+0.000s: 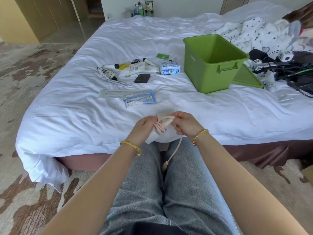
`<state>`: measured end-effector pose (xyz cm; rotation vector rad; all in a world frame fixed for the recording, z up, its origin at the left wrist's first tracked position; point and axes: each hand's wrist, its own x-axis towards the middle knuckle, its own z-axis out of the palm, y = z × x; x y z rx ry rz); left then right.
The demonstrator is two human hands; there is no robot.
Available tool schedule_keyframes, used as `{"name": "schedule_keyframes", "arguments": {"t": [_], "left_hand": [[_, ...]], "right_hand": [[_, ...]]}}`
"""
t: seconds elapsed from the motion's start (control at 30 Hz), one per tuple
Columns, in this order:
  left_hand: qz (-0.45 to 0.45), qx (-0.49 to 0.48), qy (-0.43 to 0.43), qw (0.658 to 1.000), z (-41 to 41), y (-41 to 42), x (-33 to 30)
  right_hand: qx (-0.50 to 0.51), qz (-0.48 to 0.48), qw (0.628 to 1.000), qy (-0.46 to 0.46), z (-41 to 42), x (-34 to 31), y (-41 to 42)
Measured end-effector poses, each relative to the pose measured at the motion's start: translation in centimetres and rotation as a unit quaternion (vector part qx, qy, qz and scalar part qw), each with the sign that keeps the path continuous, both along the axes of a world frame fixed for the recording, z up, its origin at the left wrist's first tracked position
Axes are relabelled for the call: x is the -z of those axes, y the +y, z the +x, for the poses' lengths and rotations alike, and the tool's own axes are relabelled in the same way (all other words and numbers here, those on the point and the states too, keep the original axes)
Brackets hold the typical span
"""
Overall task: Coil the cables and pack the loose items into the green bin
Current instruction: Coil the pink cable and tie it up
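The white-sheeted bed [118, 39] filled your view, and the green bin [210, 65] stood upright and open on it, right of centre, its lid [247, 78] lying against its far-right side. Left of the bin lay the loose items (tubes, packets, a black case [142, 78]). Your left hand [144, 128] gripped the coiled loops of a pink cable [161, 126] while your right hand [184, 124] pinched its strand, the cable's tail hanging between your knees.
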<state>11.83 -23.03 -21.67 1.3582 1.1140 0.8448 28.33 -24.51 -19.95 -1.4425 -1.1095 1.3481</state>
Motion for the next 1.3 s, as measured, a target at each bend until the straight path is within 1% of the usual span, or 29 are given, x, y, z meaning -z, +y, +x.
{"name": "schedule_keyframes", "arguments": {"t": [0.1, 0.2, 0.27, 0.33, 0.4, 0.5, 0.57, 0.63, 0.7, 0.73, 0.77, 0.83, 0.9, 0.97, 1.03, 1.13, 1.2, 1.3], "left_hand": [[-0.024, -0.101, -0.060, 0.993, -0.1, 0.4, 0.1], [-0.042, -0.195, -0.067, 0.978, -0.2, 0.8, 0.5], [-0.048, -0.237, -0.053, 0.969, -0.5, 1.0, 0.7], [-0.054, -0.262, -0.043, 0.963, -0.6, 1.3, 0.9], [-0.054, -0.270, -0.028, 0.961, -0.7, 1.6, 1.0], [-0.036, -0.251, 0.011, 0.967, -0.9, 1.8, 1.2], [-0.007, -0.225, 0.021, 0.974, -0.9, 1.6, 0.9], [0.059, -0.178, 0.063, 0.980, -1.0, 1.6, 0.7], [0.129, -0.108, 0.161, 0.973, -0.9, 1.5, 1.1], [0.149, -0.073, 0.216, 0.962, -0.8, 1.2, 1.2], [0.161, -0.043, 0.250, 0.954, -0.7, 1.0, 1.4], [0.175, -0.003, 0.246, 0.953, -0.4, 0.7, 1.6], [0.184, 0.018, 0.238, 0.953, -0.1, 0.4, 1.6], [0.180, 0.044, 0.240, 0.953, 0.0, 0.1, 1.4], [0.161, 0.074, 0.215, 0.960, 0.0, -0.2, 1.0], [0.108, 0.126, 0.156, 0.974, 0.0, -0.7, 0.3], [0.111, 0.158, 0.176, 0.965, 0.1, -1.0, 0.2], [0.137, 0.141, 0.222, 0.955, 0.3, -1.0, 0.3]], "right_hand": [[-0.053, -0.009, 0.997, -0.063, -0.6, 0.8, -0.6], [-0.135, -0.019, 0.981, -0.139, -1.3, 0.9, -1.1], [-0.182, -0.014, 0.955, -0.235, -1.9, 0.5, -1.3], [-0.220, 0.014, 0.915, -0.338, -2.5, -0.1, -1.4], [-0.252, 0.038, 0.878, -0.406, -2.8, -0.8, -1.3], [-0.289, 0.039, 0.833, -0.470, -2.9, -1.6, -1.1], [-0.306, 0.038, 0.814, -0.492, -2.8, -1.9, -0.9], [-0.309, 0.054, 0.807, -0.501, -2.8, -2.3, -0.8], [-0.284, 0.115, 0.818, -0.487, -2.7, -2.9, -0.7], [-0.261, 0.149, 0.832, -0.467, -2.6, -3.2, -0.6], [-0.237, 0.176, 0.844, -0.448, -2.5, -3.5, -0.5], [-0.205, 0.195, 0.862, -0.420, -2.3, -3.9, -0.3], [-0.199, 0.179, 0.884, -0.384, -2.0, -3.9, -0.4], [-0.206, 0.159, 0.895, -0.363, -1.8, -3.7, -0.6], [-0.203, 0.148, 0.907, -0.339, -1.5, -3.5, -0.6], [-0.180, 0.130, 0.939, -0.262, -1.0, -3.6, -0.6], [-0.187, 0.115, 0.952, -0.213, -0.9, -3.8, -0.7], [-0.224, 0.099, 0.948, -0.204, -1.3, -3.8, -0.7]]}}
